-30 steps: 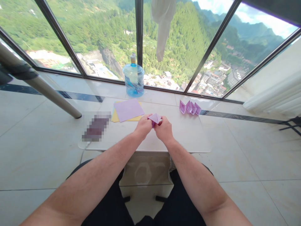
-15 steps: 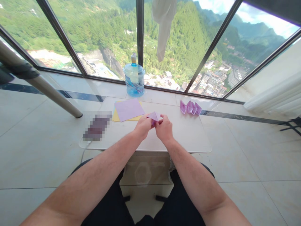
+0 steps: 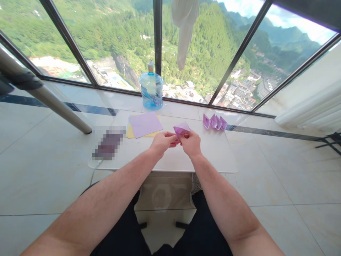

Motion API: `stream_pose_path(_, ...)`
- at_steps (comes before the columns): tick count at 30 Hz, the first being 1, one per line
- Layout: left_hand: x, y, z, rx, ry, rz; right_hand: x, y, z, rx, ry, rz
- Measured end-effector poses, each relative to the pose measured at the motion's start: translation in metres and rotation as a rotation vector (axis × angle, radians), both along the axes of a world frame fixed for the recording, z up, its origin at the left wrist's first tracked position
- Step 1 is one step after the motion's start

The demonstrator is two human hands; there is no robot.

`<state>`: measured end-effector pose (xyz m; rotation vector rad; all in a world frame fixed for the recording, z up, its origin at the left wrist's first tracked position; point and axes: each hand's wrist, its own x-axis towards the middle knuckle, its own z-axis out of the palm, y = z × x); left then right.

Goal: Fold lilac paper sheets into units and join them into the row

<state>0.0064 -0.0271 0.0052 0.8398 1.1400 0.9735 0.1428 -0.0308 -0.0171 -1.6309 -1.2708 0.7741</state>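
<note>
A folded piece of purple origami paper [image 3: 182, 128] is held above the white table, its pointed, boat-like shape facing away from me. My right hand [image 3: 191, 143] grips it from the lower right, thumb and fingers closed on its near edge. At its lower left corner, my left hand [image 3: 163, 143] has its thumb and fingertips pinched, touching the paper near the right fingertips. The fingers partly hide the paper's underside. To the right, several folded purple paper pieces [image 3: 215, 122] stand in a row on the table.
Flat purple [image 3: 146, 124] and yellow sheets [image 3: 130, 133] lie stacked at the table's back left. A pixelated dark object [image 3: 108, 145] with a cable lies at the left. Behind the white table [image 3: 213, 156] stands a blue water jug [image 3: 151, 91] by the window. A slanted pole [image 3: 64, 106] rises at left.
The folded purple paper has shifted slightly right and turned, now mostly in my right hand. My left fingers have slid from its left side down to its lower corner.
</note>
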Motion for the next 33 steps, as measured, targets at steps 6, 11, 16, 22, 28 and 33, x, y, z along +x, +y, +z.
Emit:
stream_pose_path(6, 0.000, -0.001, 0.002, 0.030, 0.021, 0.018, -0.001, -0.003, 0.004, 0.038, -0.010, 0.053)
stream_pose_path(11, 0.002, 0.000, -0.004, 0.057, 0.040, 0.020, -0.003, -0.006, 0.008, 0.067, -0.058, 0.044)
stream_pose_path(16, -0.001, 0.004, -0.005, -0.032, -0.011, 0.033, -0.001, -0.004, 0.012, -0.007, 0.104, 0.101)
stream_pose_path(22, -0.006, 0.007, -0.007, -0.025, -0.229, -0.112, 0.002, -0.003, 0.021, -0.110, 0.376, 0.140)
stream_pose_path(28, -0.001, 0.005, -0.012, -0.100, -0.265, -0.119, 0.003, -0.001, 0.015, -0.048, 0.304, 0.133)
stream_pose_path(33, 0.000, 0.003, -0.009, -0.108, -0.278, -0.067, 0.004, -0.002, 0.011, -0.044, 0.197, 0.065)
